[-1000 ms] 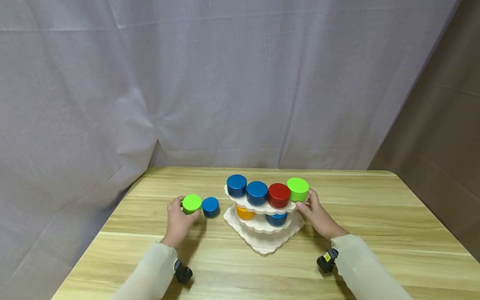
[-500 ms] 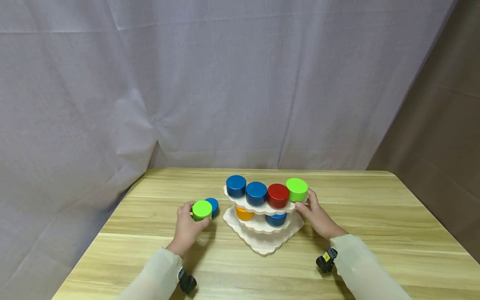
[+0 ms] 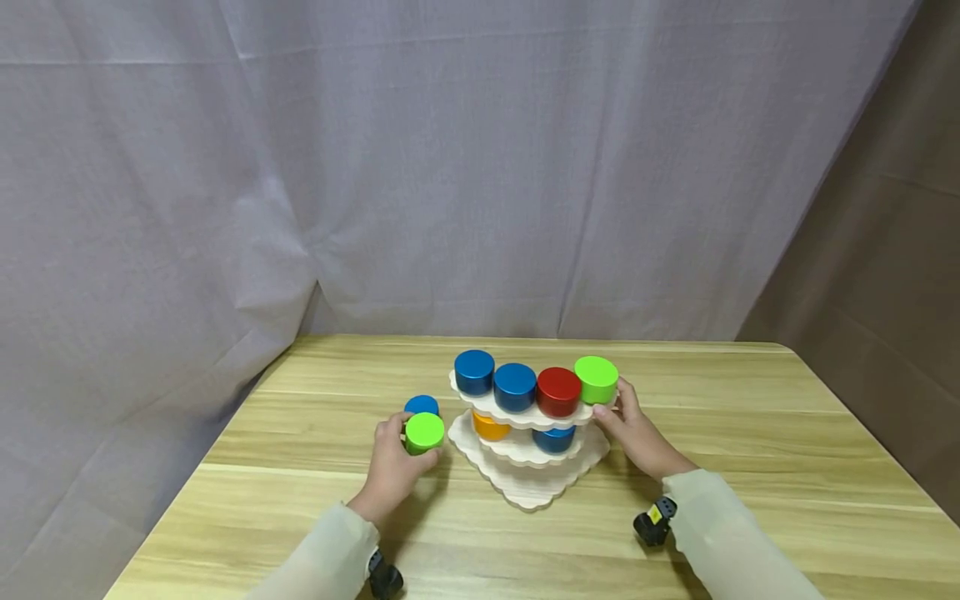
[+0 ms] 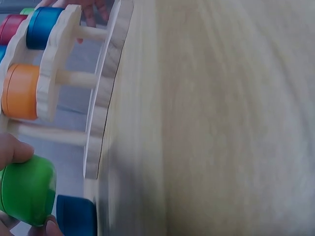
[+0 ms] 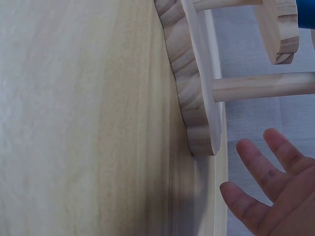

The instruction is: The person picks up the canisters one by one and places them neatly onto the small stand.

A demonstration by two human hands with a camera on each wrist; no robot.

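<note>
My left hand [image 3: 395, 462] grips a bright green round tin [image 3: 424, 431], thumb on its near side and fingers round its far side. In the left wrist view this green tin is raised above the tabletop. Just behind it in the head view, a blue tin [image 3: 422, 405] stands on the table, partly covered. A pale wooden tiered stand [image 3: 527, 486] is to the right. At the right end of its top tier, my right hand [image 3: 637, 433] holds the edge between thumb and fingers, beside another green tin [image 3: 597, 380]. Three fingers [image 5: 256, 164] stretch loosely in the right wrist view.
On the top tier stand two blue tins [image 3: 515, 387] and a red tin [image 3: 558, 392]. The middle tier bears an orange tin [image 3: 491, 427] and a blue tin [image 3: 553, 439]. A grey curtain [image 3: 450, 167] hangs behind the wooden table [image 3: 750, 433].
My left hand has carried the green tin rightward and nearer to me, from left of the loose blue tin to in front of it. The right hand and the stand stay in place.
</note>
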